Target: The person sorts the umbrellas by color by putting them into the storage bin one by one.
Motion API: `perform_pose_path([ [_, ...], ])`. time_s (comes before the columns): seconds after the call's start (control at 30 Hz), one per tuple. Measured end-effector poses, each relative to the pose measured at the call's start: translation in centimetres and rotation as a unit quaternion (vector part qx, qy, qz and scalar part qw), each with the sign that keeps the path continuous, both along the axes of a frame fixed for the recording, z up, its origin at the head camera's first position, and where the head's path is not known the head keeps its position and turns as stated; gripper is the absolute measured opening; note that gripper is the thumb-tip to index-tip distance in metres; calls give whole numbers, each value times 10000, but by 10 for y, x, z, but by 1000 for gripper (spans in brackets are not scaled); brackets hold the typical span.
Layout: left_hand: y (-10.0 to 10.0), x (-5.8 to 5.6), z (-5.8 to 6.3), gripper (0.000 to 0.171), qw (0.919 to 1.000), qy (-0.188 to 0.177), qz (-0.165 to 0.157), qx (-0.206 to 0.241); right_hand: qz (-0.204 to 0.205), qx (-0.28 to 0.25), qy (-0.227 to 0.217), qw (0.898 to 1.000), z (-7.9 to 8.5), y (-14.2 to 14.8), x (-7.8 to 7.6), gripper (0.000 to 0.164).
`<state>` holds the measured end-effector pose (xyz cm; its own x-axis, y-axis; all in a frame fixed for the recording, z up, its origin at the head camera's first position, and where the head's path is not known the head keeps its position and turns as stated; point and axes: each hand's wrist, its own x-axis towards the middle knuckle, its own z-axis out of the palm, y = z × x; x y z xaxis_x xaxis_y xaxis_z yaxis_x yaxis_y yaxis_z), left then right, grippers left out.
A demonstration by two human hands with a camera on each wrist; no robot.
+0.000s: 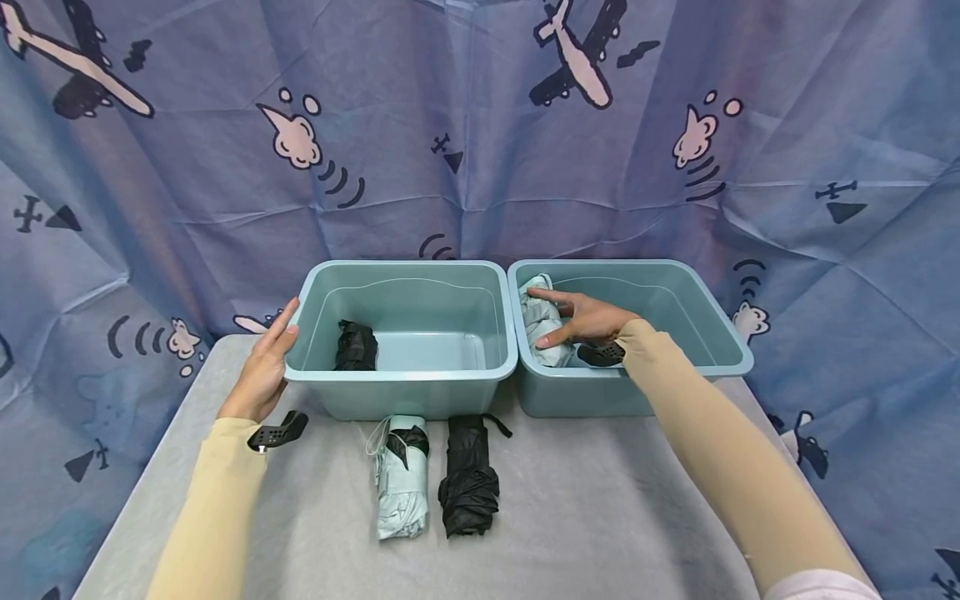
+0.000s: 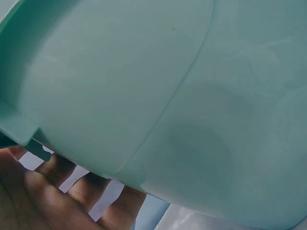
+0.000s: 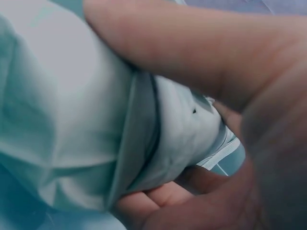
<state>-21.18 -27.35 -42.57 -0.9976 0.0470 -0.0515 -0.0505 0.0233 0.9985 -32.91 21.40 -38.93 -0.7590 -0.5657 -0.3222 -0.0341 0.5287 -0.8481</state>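
In the head view we see the R hand [image 1: 588,317] w/ thumb & fingers round a pale umbrella [image 1: 540,316], folded, at the L end of the R bin [image 1: 585,404]; the L hand [image 1: 257,371] lies fairly straight-fingered against the L end of the L bin [image 1: 405,393], which has a black umbrella [image 1: 356,346] in it. Only here do we get the other pale umbrella [image 1: 402,496] & other black umbrella [image 1: 468,487] on the table [image 1: 585,517]. We'd call the held one light, prob. stiff-cored under soft, slippery cloth, not very fragile; best hold = round the middle, b/c loose folds could slide at the ends. In the L wrist view we get the L hand's fingers by the bin's edge, tips hidden, no umbrella. In the R wrist view we see what the head view misses: digits on both sides of the cloth, flap-like fold b/w them.
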Motion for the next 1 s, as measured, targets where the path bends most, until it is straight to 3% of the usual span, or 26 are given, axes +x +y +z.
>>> perform_pose_path([
  [1.0, -1, 1, 0, 59, 10000, 16, -37, 69, 141, -249, -641, 9975, -3, 2, 1, 95],
])
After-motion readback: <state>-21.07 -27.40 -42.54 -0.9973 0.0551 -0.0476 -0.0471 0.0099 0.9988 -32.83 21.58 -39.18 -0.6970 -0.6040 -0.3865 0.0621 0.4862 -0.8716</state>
